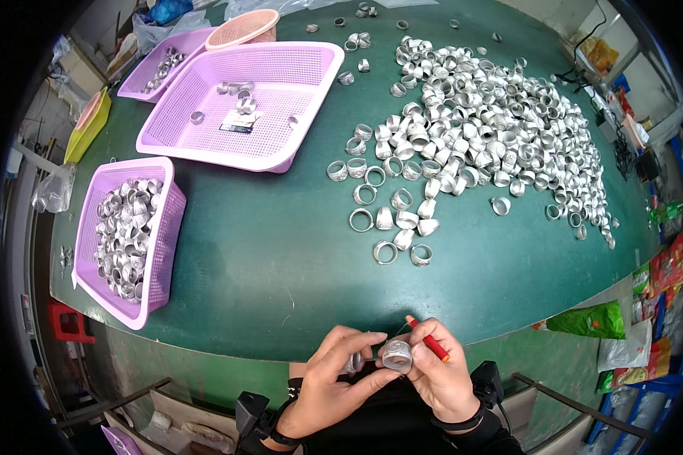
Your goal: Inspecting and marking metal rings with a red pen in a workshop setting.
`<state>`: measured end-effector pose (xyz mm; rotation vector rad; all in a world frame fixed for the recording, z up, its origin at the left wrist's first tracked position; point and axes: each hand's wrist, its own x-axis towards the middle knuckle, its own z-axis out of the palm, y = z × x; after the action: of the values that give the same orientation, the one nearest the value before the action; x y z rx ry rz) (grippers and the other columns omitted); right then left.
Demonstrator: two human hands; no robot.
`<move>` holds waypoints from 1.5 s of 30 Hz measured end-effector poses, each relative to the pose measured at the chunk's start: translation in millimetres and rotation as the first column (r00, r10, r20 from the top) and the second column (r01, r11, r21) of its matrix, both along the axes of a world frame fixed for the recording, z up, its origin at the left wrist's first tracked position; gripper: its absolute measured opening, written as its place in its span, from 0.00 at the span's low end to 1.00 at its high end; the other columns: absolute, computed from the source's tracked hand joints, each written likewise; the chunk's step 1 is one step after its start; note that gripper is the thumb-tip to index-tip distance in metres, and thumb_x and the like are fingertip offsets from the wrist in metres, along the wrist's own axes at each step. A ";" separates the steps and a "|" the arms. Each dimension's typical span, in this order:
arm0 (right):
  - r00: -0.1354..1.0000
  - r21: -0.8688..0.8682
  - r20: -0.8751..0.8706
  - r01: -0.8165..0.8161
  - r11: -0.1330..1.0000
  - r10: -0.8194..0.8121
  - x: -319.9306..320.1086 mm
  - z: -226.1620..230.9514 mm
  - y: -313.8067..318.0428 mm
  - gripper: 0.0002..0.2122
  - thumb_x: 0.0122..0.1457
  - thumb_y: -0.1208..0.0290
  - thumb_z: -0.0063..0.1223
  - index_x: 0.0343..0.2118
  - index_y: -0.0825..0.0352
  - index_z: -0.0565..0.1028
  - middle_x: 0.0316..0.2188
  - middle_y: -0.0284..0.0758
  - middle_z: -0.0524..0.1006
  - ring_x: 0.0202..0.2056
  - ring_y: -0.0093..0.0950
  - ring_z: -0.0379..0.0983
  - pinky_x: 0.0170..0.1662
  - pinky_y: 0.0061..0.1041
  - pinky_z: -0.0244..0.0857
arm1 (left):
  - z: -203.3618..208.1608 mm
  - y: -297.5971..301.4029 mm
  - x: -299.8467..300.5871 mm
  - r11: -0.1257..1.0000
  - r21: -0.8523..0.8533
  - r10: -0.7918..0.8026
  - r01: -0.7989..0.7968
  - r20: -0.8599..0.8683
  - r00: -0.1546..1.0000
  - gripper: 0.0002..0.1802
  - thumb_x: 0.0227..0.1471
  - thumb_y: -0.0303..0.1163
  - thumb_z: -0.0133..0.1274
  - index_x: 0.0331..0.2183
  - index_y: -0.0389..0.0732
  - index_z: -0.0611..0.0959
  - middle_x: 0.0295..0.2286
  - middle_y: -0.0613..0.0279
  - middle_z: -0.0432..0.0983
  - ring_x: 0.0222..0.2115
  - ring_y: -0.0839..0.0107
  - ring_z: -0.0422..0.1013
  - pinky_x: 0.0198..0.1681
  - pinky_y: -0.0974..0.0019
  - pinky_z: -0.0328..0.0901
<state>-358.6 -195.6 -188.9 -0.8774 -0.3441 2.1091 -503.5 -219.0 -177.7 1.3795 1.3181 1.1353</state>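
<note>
At the table's [243, 280] near edge, your right grip [416, 350] is pinched closed on a silver ring [397, 356], a red stick [437, 349] alongside; your left grip [382, 356], loosely curled, cradles a second ring [352, 364] (its thumb reaches the first). A ring pile [501, 121] covers the table's far right.

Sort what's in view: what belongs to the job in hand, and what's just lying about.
Likely part of the job:
silver ring between the hands
red stick in the right hand
heap of silver rings
nearest purple basket of rings

Seemingly just lying about:
green bag
red stool
blue plastic
</note>
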 end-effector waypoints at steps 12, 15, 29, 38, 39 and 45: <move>0.799 0.873 0.421 -0.227 0.432 -0.429 -0.2 -1.8 2.3 0.21 0.31 0.80 0.63 0.29 0.67 0.63 0.29 0.38 0.70 0.33 0.31 0.69 0.32 0.24 0.66 | -7.1 -7.1 -4.6 0.941 -0.269 -0.024 0.206 0.555 0.832 0.12 0.49 0.30 0.44 0.36 0.34 0.71 0.29 0.65 0.69 0.24 0.83 0.61 0.26 0.79 0.58; 0.765 0.890 0.424 -0.255 0.377 -0.484 -1.1 -2.9 2.8 0.22 0.30 0.78 0.64 0.29 0.67 0.64 0.29 0.37 0.70 0.31 0.29 0.69 0.30 0.22 0.65 | -10.7 -6.8 -7.7 0.891 -0.359 0.022 0.276 0.643 0.765 0.13 0.49 0.32 0.43 0.35 0.33 0.71 0.29 0.62 0.70 0.27 0.78 0.64 0.30 0.76 0.60; 0.869 0.899 0.387 -0.281 0.335 -0.308 -8.8 7.5 10.1 0.27 0.30 0.74 0.65 0.37 0.68 0.64 0.31 0.40 0.71 0.32 0.30 0.69 0.31 0.23 0.64 | -4.3 3.7 -13.6 0.748 -0.402 0.277 0.528 0.912 0.302 0.20 0.52 0.36 0.35 0.45 0.36 0.60 0.30 0.54 0.67 0.25 0.72 0.68 0.15 0.81 0.62; 0.682 0.777 0.493 -0.065 0.627 -0.541 10.7 -10.2 8.1 0.15 0.49 0.60 0.49 0.25 0.66 0.59 0.17 0.36 0.68 0.23 0.25 0.66 0.28 0.21 0.61 | 10.5 -25.7 -77.2 0.614 -0.617 -0.267 0.493 0.425 0.865 0.05 0.44 0.28 0.49 0.27 0.38 0.73 0.17 0.72 0.65 0.16 0.86 0.59 0.16 0.81 0.52; 0.674 0.767 0.510 -0.075 0.637 -0.535 13.2 -12.4 7.8 0.15 0.50 0.59 0.47 0.24 0.66 0.59 0.16 0.36 0.68 0.22 0.25 0.65 0.27 0.21 0.61 | 17.4 -25.3 -88.3 0.650 -0.636 -0.214 0.416 0.373 0.903 0.06 0.44 0.28 0.50 0.27 0.38 0.73 0.17 0.72 0.65 0.15 0.87 0.58 0.16 0.81 0.52; 0.695 0.754 0.495 -0.045 0.655 -0.522 26.3 -30.2 11.3 0.14 0.56 0.61 0.36 0.21 0.68 0.58 0.12 0.37 0.65 0.13 0.24 0.63 0.18 0.19 0.60 | 67.6 26.4 -133.1 0.842 -0.537 0.200 -0.052 0.222 0.954 0.05 0.46 0.30 0.48 0.25 0.39 0.72 0.16 0.69 0.66 0.13 0.86 0.58 0.13 0.83 0.50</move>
<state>-332.3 -184.3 -219.2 -1.0818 -1.2742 1.0908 -636.6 -192.6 -110.0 0.7132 1.3977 0.9096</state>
